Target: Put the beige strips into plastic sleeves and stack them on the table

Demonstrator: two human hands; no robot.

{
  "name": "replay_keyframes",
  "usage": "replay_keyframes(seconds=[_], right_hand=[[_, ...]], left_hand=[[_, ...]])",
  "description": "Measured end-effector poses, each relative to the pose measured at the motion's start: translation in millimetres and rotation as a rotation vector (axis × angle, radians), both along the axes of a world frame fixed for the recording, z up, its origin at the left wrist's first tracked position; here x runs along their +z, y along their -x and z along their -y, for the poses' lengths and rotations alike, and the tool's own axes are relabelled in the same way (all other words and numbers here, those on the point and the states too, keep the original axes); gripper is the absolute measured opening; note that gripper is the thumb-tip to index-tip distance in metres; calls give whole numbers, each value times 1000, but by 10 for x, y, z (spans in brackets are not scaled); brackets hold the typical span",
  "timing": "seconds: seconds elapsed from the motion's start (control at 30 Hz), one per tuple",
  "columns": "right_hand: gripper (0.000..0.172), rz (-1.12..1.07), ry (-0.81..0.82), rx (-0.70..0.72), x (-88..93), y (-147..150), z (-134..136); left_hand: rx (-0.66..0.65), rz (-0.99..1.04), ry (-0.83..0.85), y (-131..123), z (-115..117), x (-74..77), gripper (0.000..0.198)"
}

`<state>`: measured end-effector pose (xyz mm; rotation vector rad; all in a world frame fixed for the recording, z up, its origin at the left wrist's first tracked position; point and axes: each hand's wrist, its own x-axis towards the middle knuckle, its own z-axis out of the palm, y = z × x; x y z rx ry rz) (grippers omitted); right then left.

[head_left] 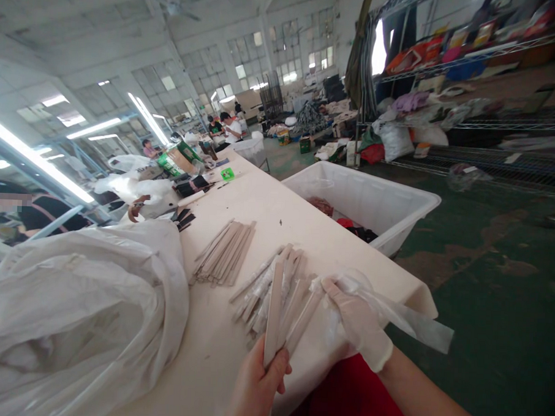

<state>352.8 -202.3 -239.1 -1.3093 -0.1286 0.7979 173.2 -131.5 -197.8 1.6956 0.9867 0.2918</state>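
My bare left hand point(263, 382) is closed around the lower ends of a few flat beige strips point(275, 306), which fan out upward. My right hand point(358, 319), in a pale glove, pinches a clear plastic sleeve point(415, 321) by the far end of one strip. The sleeve's loose end trails off to the right; whether that strip's tip is inside it I cannot tell. Just beyond my left hand lies a pile of strips in shiny clear plastic point(258, 293). Farther left on the table is a neat stack of bare beige strips point(227, 252).
A large white sack point(93, 310) covers the left of the cream-topped table point(259, 201). Against its right edge stands a white plastic tub point(388, 207) with some cloth inside. Wire shelves point(493, 122) hold bags at right. Other people point(232, 129) sit in the background.
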Motion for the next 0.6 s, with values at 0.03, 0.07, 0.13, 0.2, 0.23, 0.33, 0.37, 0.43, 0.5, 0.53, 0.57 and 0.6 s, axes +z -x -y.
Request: replay_keyframes(seconds=[0.03,0.07,0.13,0.2,0.23,0.33,0.37,0.43,0.5,0.53,0.57,0.6], right_hand=[[37,-9,53,35,16,66,2],[39,-26,80,89,36,146,-1],[44,-88,38,216,77,308,-14],[45,-168,-107,303,102,415,-26],[44,-203,-166,318,104,437,-30],[45,-230,-157,257,67,431,-33],[46,-216,-116,231,46,434,-33],[47,-166,-32,224,6,474,-30],[46,-111,-2,290,-17,535,-19],[45,-97,-24,334,-17,555,-10],[44,-101,-69,361,-10,560,-1],[44,-120,-124,368,5,551,6]], left_hand=[[-9,-2,-20,-24,-14,19,21],[-16,-4,-42,-53,-33,36,19],[-31,3,-69,-108,-79,55,17],[-46,15,-55,-130,-123,48,16],[-61,16,-35,-125,-139,37,16],[-77,-15,12,-83,-162,-6,20],[-57,-23,7,-76,-162,-17,21],[10,-13,-27,-82,-159,-23,24],[60,21,-57,-94,-159,-8,26],[63,35,-59,-94,-161,4,27],[53,43,-50,-85,-164,17,27],[31,43,-31,-72,-167,29,27]])
